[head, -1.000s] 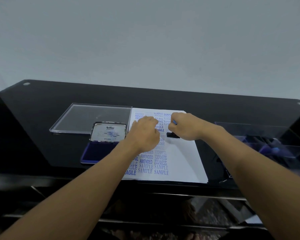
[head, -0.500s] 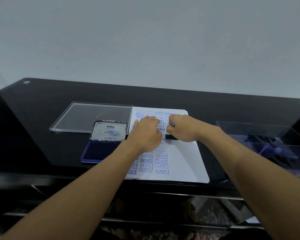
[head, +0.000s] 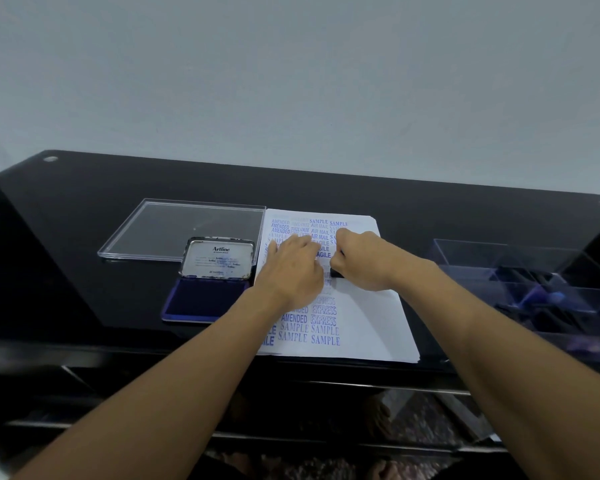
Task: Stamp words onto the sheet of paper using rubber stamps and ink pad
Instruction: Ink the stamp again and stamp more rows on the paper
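Sheet of paper (head: 371, 327): white, lying flat on the black glass surface (head: 84, 254), near its front edge; left and middle columns carry blue impressions reading AMENDED, SAMPLE, AIR MAIL, FRAGILE and EXPRESS, from the far edge to the near edge; the right-hand strip is bare. Rubber stamp (head: 336, 271): only its black base shows, set down on the sheet beside the printed columns, about mid-height; its word is hidden. Right hand (head: 362, 261): grip closed round the stamp from above, bearing down on it. Left hand (head: 293, 268): grip holds nothing, fingers laid on the printed area, apparently steadying the sheet. Ink pad (head: 207, 301): blue, just left of the sheet, its Artline lid (head: 219, 258) standing open. Clear tray (head: 174, 230): behind the pad. Clear box (head: 520, 271): well to the right, dark and blue items inside, probably further stamps. Progress, judged: well over half done; one impression in hand, the bare strip left to fill.
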`<state>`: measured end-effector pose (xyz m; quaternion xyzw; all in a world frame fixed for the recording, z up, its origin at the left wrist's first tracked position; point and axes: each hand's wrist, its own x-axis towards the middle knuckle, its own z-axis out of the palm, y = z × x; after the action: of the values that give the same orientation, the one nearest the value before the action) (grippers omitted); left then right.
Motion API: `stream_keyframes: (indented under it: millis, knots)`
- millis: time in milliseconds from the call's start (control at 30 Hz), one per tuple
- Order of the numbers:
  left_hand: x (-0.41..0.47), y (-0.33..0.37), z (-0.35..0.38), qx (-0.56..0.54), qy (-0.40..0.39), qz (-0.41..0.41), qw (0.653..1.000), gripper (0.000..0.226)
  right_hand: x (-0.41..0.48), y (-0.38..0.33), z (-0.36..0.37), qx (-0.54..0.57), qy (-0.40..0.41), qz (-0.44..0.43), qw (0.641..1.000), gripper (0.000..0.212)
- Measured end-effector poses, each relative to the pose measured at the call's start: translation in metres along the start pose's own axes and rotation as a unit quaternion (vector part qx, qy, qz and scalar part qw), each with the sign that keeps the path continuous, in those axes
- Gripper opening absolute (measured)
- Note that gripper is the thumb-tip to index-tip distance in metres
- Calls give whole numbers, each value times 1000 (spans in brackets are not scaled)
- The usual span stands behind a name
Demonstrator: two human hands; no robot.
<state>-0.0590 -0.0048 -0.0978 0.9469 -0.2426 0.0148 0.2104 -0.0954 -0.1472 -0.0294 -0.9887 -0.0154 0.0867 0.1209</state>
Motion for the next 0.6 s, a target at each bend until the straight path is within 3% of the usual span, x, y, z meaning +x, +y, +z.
stream_keyframes:
  millis: [600]
  knots:
    - [-4,-3,9,27,17,9,999,47,-4,0,12,77,45,10,996,25]
